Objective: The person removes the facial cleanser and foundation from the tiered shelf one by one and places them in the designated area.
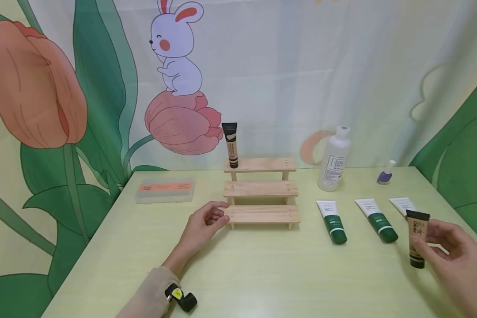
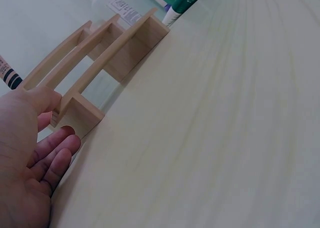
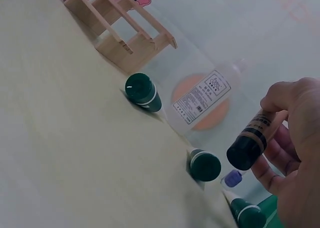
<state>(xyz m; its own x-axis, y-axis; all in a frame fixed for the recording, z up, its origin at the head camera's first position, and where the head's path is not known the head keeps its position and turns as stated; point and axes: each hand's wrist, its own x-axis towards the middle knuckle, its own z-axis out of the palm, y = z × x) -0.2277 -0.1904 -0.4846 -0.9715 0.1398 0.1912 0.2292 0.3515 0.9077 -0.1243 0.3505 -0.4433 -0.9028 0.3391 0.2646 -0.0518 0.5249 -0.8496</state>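
Note:
A three-tier wooden display stand [image 1: 261, 189] stands mid-table. My left hand [image 1: 204, 222] pinches the left end of its lowest step, thumb on top; in the left wrist view, the other fingers of that hand [image 2: 25, 153] curl loosely below. On the top step, at its left end, a beige squeeze tube with black ends [image 1: 232, 145] stands upright. At the right, my right hand [image 1: 459, 251] holds a similar beige tube [image 1: 417, 238] between thumb and fingers, above the table. Its black cap [image 3: 245, 152] points downward, also in the right wrist view.
Three white-and-green tubes lie on the right, one at left [image 1: 334, 225], one in the middle [image 1: 377, 221], one partly behind my right hand [image 1: 402, 204]. Behind them stand a white bottle [image 1: 335, 161] and a purple nail polish bottle [image 1: 385, 174]. A flat clear case [image 1: 165, 191] lies back left.

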